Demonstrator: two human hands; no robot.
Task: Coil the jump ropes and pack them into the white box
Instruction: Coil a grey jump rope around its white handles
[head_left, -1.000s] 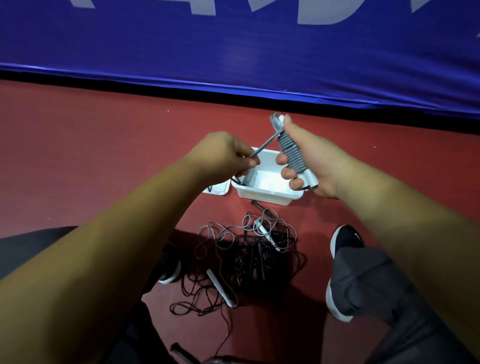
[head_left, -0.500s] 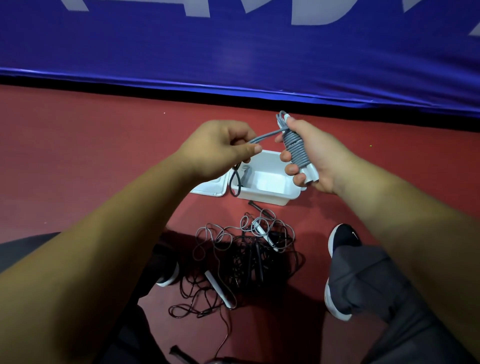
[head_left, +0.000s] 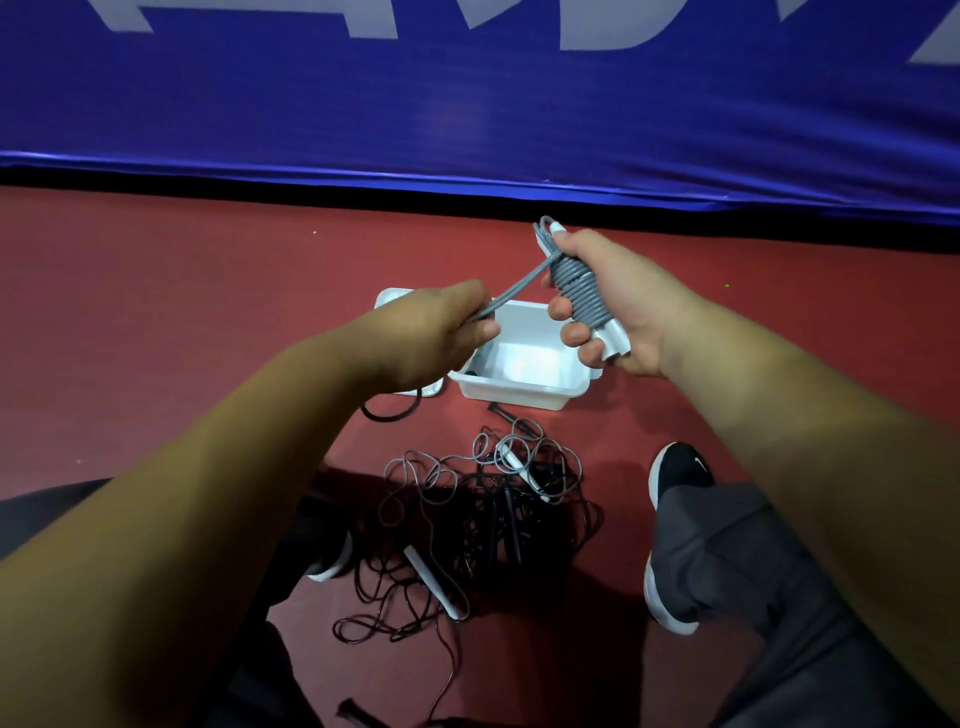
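Grey jump rope (head_left: 577, 291), wound round its white handles (head_left: 615, 339) and clenched in your right hand (head_left: 621, 306) above the white box (head_left: 519, 388) on the floor (head_left: 208, 338), tail (head_left: 519, 287) pinched taut by your left hand (head_left: 431, 332): slacken that tail before tucking and the outer turns may unwind.

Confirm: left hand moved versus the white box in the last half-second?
Yes. The left hand dropped from the white box's far rim to across its left wall.

The right grip (head_left: 623, 306) holds a coiled rope (head_left: 577, 292). The left grip (head_left: 436, 335) pinches its tail above the box (head_left: 519, 393).
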